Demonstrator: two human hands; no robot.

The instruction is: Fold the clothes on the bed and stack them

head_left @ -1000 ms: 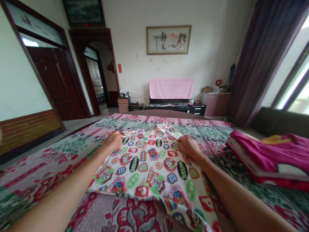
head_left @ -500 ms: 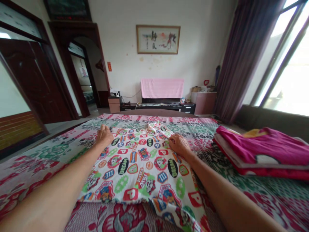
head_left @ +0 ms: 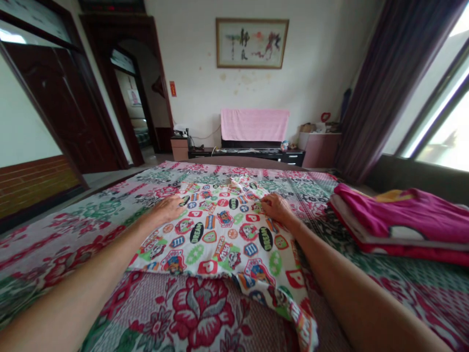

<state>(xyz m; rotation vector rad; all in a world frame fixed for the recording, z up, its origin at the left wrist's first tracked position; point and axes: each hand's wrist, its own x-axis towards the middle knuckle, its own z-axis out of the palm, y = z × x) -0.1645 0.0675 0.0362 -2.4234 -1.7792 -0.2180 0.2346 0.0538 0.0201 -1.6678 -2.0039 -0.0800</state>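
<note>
A white child's shirt (head_left: 220, 230) with a colourful cartoon print lies spread on the flowered bedspread (head_left: 205, 308), its collar at the far end. My left hand (head_left: 170, 208) is at the shirt's upper left edge, fingers closed on the fabric and slightly blurred. At the upper right side, the curled fingers of my right hand (head_left: 277, 208) pinch the cloth. The near right corner of the shirt trails toward me, bunched and twisted. Both hands' fingertips are partly hidden.
A stack of folded magenta clothes (head_left: 403, 220) sits on the bed to the right. Beyond the bed's far edge stand a low black cabinet (head_left: 293, 157) and a screen draped with a pink cloth (head_left: 254, 124). A purple curtain (head_left: 399, 83) hangs at the right.
My left hand has moved inward along the shirt's upper left edge. The near hem has drawn away from me, baring more bedspread. The view has shifted slightly left and down.
</note>
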